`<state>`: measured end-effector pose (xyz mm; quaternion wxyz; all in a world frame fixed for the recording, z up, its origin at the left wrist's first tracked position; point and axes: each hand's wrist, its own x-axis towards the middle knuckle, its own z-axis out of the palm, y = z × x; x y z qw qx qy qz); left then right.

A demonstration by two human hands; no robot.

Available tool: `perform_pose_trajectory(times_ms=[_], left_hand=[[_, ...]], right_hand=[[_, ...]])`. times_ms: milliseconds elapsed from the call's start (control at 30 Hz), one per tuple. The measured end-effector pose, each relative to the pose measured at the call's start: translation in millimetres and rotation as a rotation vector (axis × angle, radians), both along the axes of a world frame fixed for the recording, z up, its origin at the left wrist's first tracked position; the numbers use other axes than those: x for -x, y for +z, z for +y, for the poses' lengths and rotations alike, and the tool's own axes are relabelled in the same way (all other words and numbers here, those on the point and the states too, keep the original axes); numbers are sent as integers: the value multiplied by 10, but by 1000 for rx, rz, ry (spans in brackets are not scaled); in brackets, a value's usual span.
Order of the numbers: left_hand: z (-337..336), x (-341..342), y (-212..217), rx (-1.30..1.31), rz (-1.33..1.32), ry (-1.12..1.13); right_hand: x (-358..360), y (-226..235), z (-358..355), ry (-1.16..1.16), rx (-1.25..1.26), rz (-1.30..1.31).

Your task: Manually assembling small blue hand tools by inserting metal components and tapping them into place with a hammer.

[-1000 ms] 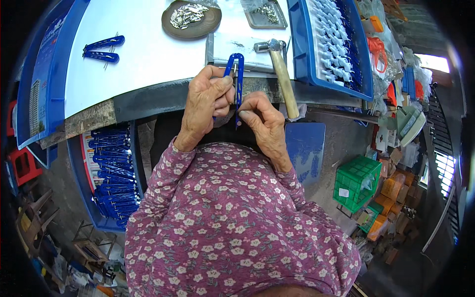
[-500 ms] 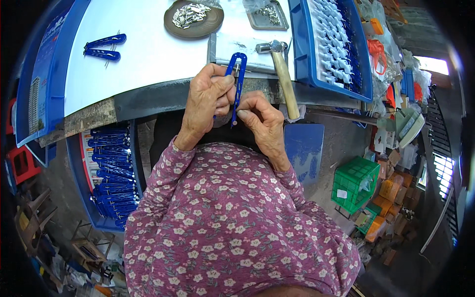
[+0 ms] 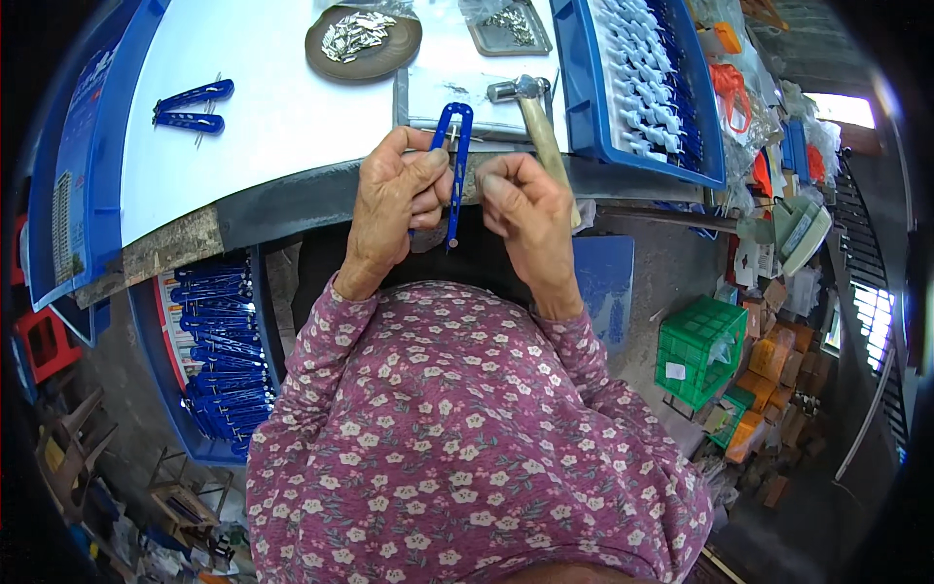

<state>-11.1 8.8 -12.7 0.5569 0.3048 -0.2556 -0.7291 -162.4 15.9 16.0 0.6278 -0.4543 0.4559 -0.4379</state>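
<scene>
My left hand [image 3: 389, 204] is closed on a blue U-shaped, two-legged handle piece [image 3: 455, 185], held upright in front of the table edge. Its legs have slots along them, and a small silver pin shows between them near the fingertips. My right hand [image 3: 533, 219] is just right of the piece, apart from it, with fingers curled in. Whether anything sits in that grip is hidden. Beyond the hands, a hammer [image 3: 550, 146] with a wooden handle lies head-away on a flat metal plate [image 3: 428, 92].
A brown dish [image 3: 321, 58] of small silver pins and a metal tray [image 3: 540, 44] stand at the back. Another blue piece [image 3: 190, 122] lies on the left. Blue bins [image 3: 574, 78] flank the table; a lower bin [image 3: 175, 419] holds many blue pieces.
My right hand has let go of the blue piece's lower end and moved up and right, its fingers curling. The left hand still holds the piece. The view has shifted slightly.
</scene>
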Motion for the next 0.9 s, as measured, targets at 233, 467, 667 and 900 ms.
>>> perform_pose_trajectory(times_ms=[233,467,667,900], left_hand=[[13,-63,5,-54,22,1],[38,-47,-12,-75,4,-14],[51,-47,-2,-64,-19,-21],[48,-63,33,-88,-10,-39]], right_hand=[[15,-54,-245,11,-208,-475],[83,-138,-253,6,-310,-716],[42,-100,-240,-40,-204,-556],[-22,-113,-277,-77,-109,-403]])
